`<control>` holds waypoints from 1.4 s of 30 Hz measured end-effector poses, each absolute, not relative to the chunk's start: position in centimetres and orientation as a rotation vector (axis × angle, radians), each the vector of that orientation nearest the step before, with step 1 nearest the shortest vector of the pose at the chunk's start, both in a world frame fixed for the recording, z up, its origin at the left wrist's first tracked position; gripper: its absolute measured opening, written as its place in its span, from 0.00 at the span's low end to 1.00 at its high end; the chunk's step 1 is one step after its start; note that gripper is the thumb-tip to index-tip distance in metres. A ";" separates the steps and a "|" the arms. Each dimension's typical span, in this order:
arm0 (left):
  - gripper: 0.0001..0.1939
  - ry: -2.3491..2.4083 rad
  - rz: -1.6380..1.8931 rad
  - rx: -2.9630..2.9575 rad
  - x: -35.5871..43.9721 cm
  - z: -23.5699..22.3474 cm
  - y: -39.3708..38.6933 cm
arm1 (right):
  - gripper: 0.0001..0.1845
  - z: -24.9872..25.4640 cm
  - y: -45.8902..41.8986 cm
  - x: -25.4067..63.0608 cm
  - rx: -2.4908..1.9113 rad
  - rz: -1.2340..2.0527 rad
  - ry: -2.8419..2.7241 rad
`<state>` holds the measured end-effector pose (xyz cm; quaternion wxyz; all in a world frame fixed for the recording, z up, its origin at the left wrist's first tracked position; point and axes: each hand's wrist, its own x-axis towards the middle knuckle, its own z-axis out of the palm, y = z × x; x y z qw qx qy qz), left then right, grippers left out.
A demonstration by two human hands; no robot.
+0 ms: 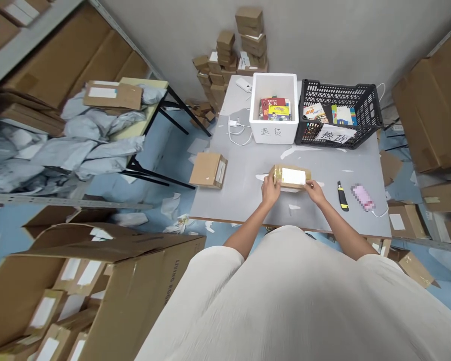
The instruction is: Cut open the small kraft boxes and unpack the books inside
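Note:
A small cardboard box [293,176] with a white label and yellowish tape sits near the front middle of the grey table, between my two hands. My left hand [271,190] is closed on its left end, thumb on the near side. At the opposite end my right hand [314,192] pinches the near right corner. A black and yellow utility knife [343,196] lies to the right of my right hand. Beyond it is a pink phone-like item [363,196], blurred out, with a white cable.
Behind the box stand a white foam bin [273,132] and a black plastic crate [340,134], both holding books. Another cardboard box [208,170] rests at the table's left edge. A large open carton [150,281] of labelled boxes stands at lower left. Grey parcels [65,150] fill the left side.

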<state>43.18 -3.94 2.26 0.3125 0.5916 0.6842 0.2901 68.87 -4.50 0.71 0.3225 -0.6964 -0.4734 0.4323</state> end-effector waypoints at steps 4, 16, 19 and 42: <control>0.23 1.856 0.783 1.447 41.9 0.5 -4.7 | 0.24 0.7 -4.9 68.2 -1.784 1.183 -1.211; 0.24 1.685 0.854 1.347 46.7 -1.6 -5.6 | 0.28 2.0 -8.4 74.3 -1.868 1.154 -1.154; 0.26 1.711 0.812 1.368 46.5 -1.2 -5.6 | 0.28 1.7 -9.0 75.3 -1.832 1.214 -1.139; 0.14 1.802 0.734 1.556 47.5 2.0 -5.9 | 0.31 -3.7 -9.7 87.0 -2.626 0.962 -1.400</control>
